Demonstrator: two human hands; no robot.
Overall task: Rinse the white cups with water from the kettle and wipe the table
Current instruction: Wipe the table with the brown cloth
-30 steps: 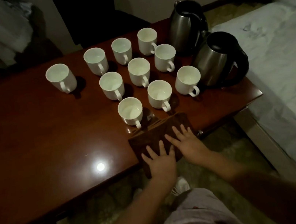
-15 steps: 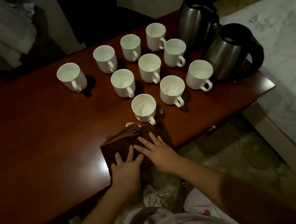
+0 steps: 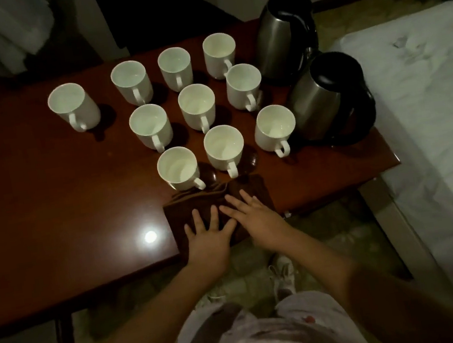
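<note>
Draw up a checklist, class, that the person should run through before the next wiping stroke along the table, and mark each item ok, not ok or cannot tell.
1. Both hands flat on the cloth: ok. The left hand and right hand press the brown cloth with straight fingers.
2. Cloth fully on the table: not ok; its near part hangs over the front edge.
3. Gap to the nearest cup: not ok; the cloth's far edge lies right at its handle.
4. Cups upright: ok.
5. Kettles out of the stroke: ok; the near kettle stands at the far right.
6. Table surface dry: cannot tell.
</note>
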